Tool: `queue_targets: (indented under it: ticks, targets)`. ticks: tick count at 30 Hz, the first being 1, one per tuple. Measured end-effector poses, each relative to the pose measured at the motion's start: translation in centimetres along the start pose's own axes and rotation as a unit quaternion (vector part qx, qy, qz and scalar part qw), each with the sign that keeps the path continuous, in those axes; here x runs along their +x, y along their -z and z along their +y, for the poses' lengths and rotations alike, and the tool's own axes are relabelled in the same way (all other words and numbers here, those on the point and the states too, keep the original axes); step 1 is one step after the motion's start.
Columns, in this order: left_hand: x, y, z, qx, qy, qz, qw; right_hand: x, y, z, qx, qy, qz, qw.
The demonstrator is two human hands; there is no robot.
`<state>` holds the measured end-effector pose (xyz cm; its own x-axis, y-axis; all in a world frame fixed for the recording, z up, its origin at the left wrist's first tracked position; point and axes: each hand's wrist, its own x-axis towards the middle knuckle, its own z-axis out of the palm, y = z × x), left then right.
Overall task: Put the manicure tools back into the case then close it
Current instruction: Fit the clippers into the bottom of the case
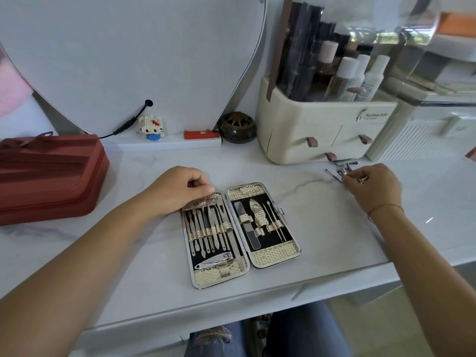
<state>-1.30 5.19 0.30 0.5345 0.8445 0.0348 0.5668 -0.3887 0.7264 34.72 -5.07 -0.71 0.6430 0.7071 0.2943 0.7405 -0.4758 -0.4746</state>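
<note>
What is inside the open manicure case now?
Left half of the case: a row of slim tools and a nail clipper. Right half: a nail file, a patterned tool, thin probes. The left hand hides the top-left corner.

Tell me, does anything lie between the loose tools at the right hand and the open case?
Nothing visible does. Only bare table lies between the loose tools, which the right hand pinches, and the case.

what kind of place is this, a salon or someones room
Probably a dressing table in a home: a large mirror stands at the back, a cream organiser holds cosmetic bottles, and an open manicure case lies on it.
</note>
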Motion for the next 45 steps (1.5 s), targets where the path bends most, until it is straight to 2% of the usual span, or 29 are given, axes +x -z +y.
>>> queue_targets:
  ticks: [3,6,8,10,12,15,17,19,21,26,29,33,37,40,42,45]
  targets:
    - [-0.2,-0.1,0.2,-0.005,0.004,-0.004,1.0,-0.9,0.4,-0.7,0.067,0.004,0.021,0.998]
    - [-0.4,0.0,0.6,-0.01,0.004,0.027,1.0,-2.9,1.8,-3.1,0.193,0.018,0.014,0.981]
    - [-0.7,0.1,1.3,-0.039,-0.007,0.088,0.995,-4.8,2.8,-5.4,0.297,0.031,-0.028,0.954]
    - [-1.5,0.2,2.8,-0.118,-0.014,0.117,0.986,-7.3,3.6,-8.0,0.396,0.046,-0.103,0.911]
    - [-2.8,0.0,5.1,-0.225,-0.003,0.06,0.973,-9.6,4.0,-10.2,0.473,0.048,-0.173,0.863]
    - [-5.2,-1.5,7.6,-0.325,0.014,-0.058,0.944,-12.4,3.8,-12.6,0.532,0.018,-0.231,0.814]
    - [-6.9,-2.6,8.4,-0.37,0.026,-0.052,0.927,-13.8,3.3,-13.6,0.559,-0.01,-0.235,0.795]
    - [-8.4,-3.5,8.5,-0.395,0.043,0.011,0.917,-15.1,2.7,-14.1,0.575,-0.024,-0.24,0.782]
    - [-9.5,-4.1,7.9,-0.421,0.068,0.06,0.903,-16.2,2.2,-14.5,0.572,-0.021,-0.254,0.78]
    - [-11.4,-4.8,6.6,-0.476,0.106,0.115,0.865,-17.4,2.0,-14.6,0.468,0.087,-0.28,0.834]
    - [-12.3,-4.8,6.5,-0.457,0.103,0.131,0.874,-17.2,2.8,-14.4,0.411,0.139,-0.304,0.848]
    - [-12.9,-3.9,5.9,-0.25,0.062,0.193,0.947,-16.4,3.6,-13.7,0.384,0.144,-0.323,0.853]
    - [-13.2,-3.9,5.9,-0.136,0.011,0.239,0.961,-16.0,3.7,-13.5,0.482,0.077,-0.356,0.797]
    - [-13.1,-3.7,6.1,-0.085,-0.009,0.261,0.962,-16.2,3.4,-13.6,0.525,0.077,-0.335,0.779]
    - [-13.2,-3.4,6.2,-0.08,-0.008,0.233,0.969,-15.8,3.5,-13.7,0.554,0.071,-0.321,0.765]
    - [-13.5,-3.2,6.4,-0.139,0.029,0.122,0.982,-14.8,3.7,-14.1,0.559,0.065,-0.321,0.762]
